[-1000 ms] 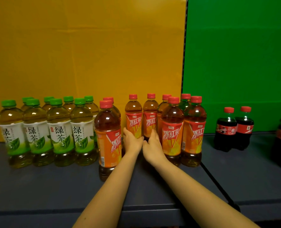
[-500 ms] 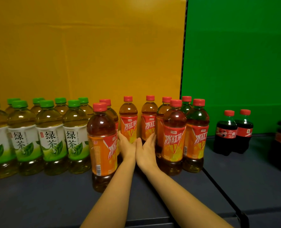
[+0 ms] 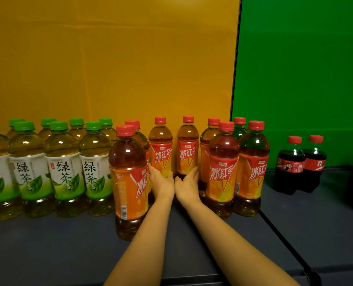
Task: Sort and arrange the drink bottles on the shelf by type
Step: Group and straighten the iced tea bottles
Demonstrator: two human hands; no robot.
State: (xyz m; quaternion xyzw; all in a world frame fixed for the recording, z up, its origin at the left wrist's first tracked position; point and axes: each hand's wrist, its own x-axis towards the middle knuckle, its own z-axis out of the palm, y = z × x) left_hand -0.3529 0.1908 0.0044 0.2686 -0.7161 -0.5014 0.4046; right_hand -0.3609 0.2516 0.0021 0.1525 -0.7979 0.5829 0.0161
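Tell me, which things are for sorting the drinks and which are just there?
For the job: green tea bottles, red iced tea bottles, cola bottles, shelf, left hand, right hand.
Just there: yellow back panel, green back panel.

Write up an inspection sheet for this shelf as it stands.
Surface: dark shelf, bottles standing on it.
Job's things: green tea bottles grouped left; iced red tea bottles centre, one forward of the rest; cola bottles right; all upright.
Clutter: nothing seen.
Grips: left hand and right hand side by side between the iced red tea bottles, fingers extended against them.
Cables: none certain; black strip crosses the shelf, seam or cable unclear.
Surroundings: yellow panel behind, green panel at right.
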